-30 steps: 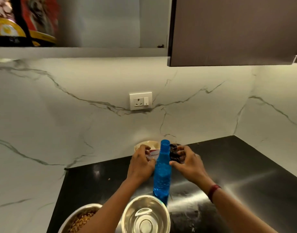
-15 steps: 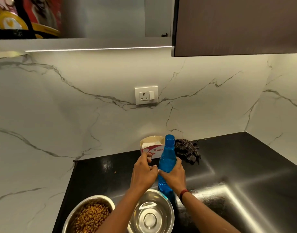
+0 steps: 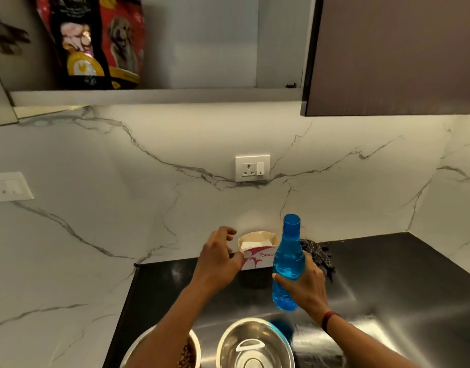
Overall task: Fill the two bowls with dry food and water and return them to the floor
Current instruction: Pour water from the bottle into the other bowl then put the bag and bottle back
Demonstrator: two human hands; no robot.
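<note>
The right hand (image 3: 305,288) grips the blue bottle (image 3: 288,261) upright, just behind the empty steel bowl (image 3: 228,346) and kibble bowl (image 3: 194,349) at the near edge of the counter (image 3: 388,288). The left hand (image 3: 219,261) hovers, fingers loosely spread, holding nothing.
</note>
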